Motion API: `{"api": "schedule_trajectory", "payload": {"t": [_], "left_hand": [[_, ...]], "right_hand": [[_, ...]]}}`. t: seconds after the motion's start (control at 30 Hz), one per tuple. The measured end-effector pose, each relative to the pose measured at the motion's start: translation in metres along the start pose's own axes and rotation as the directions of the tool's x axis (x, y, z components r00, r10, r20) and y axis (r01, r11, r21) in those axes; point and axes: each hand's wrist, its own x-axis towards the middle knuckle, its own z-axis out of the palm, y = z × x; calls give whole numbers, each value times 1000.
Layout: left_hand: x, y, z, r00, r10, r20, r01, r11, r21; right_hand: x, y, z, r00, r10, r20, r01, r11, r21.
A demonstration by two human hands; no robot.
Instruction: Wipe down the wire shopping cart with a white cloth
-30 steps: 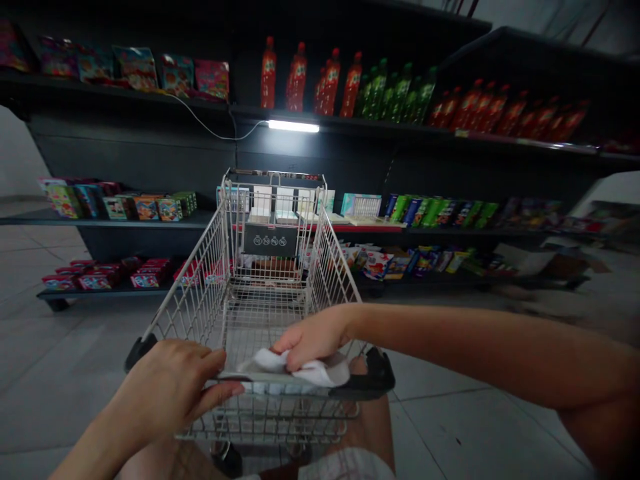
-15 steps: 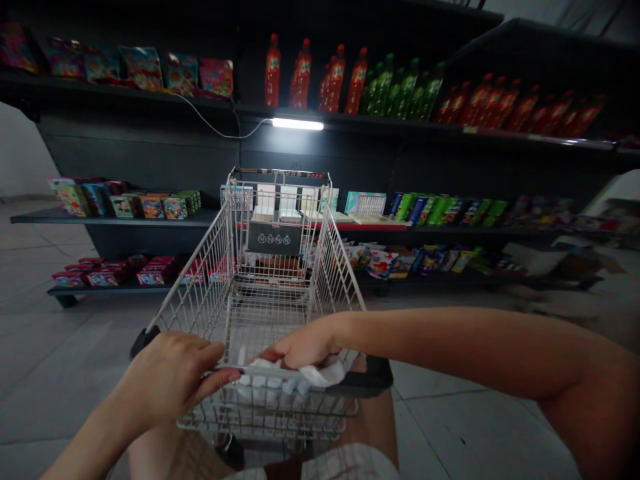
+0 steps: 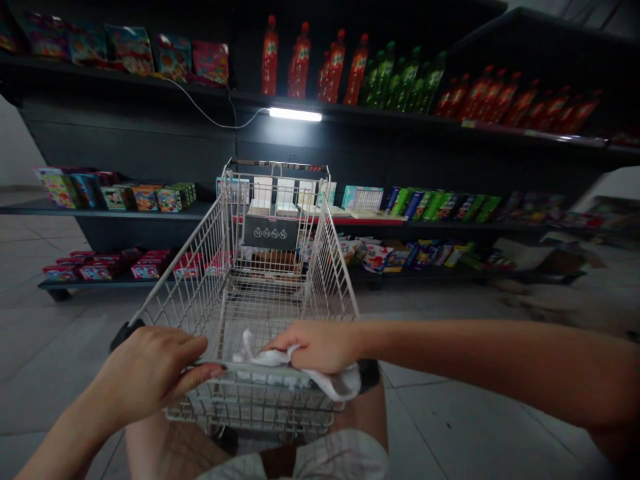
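Note:
My left hand (image 3: 143, 373) is curled over the handle (image 3: 250, 367) of a wire shopping cart (image 3: 187, 267), near its left end. My right hand (image 3: 315, 347) rests further along the same handle, its fingers pressing a crumpled white cloth (image 3: 263, 358) against it. The cloth drapes over the bar on both sides of that hand, and one end hangs down to the right. The cart's basket stands in front of me, and its wire floor shows no goods. My own legs and shorts show below the handle.
Dark store shelves run ahead and to the right, with red and green bottles (image 3: 300, 67) on top and colourful boxes and packets lower down. A white strip light (image 3: 295, 115) sits under the top shelf. Grey floor tiles (image 3: 60, 333) spread to the left; blurred cartons lie low at right.
The shelves and cart sit slightly higher and further left in view. The cloth has shifted along the handle and now hangs more to the right of my right hand. Both hands stay on the handle.

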Motion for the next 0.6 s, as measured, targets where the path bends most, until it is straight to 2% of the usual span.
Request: {"api": "schedule_trajectory", "payload": {"t": [0.03,0.1,0.13,0.2,0.3,0.37,0.4,0.47,0.6], "left_hand": [[-1,-1,-1,1000,2,9,-2,1000,3],[-3,-4,-2,999,15,37,-15,1000,-6],[-3,-5,-3,998,23,55,-22,1000,-15],[-2,-5,-3,996,32,82,-30,999,-28],[0,-4,-2,996,48,71,-47,999,-14],[-1,-4,-1,998,56,36,-57,998,4],[-2,-4,-1,998,58,19,-58,998,9],[-6,-7,-1,999,51,1,-51,999,12],[-12,-12,-5,998,46,37,-46,999,3]], "right_hand": [[-5,-3,3,995,-82,-55,81,996,-32],[-14,-13,7,955,-265,-136,240,955,-176],[-15,-19,10,927,-352,-131,308,912,-271],[-13,-30,17,869,-491,-62,402,774,-490],[-3,-35,25,818,-574,37,404,526,-748],[-8,-30,23,828,-555,87,392,459,-797],[-15,-26,19,844,-524,115,398,468,-789],[-39,-16,11,882,-450,139,396,550,-735],[-87,-2,-1,929,-365,56,322,726,-607]]}}
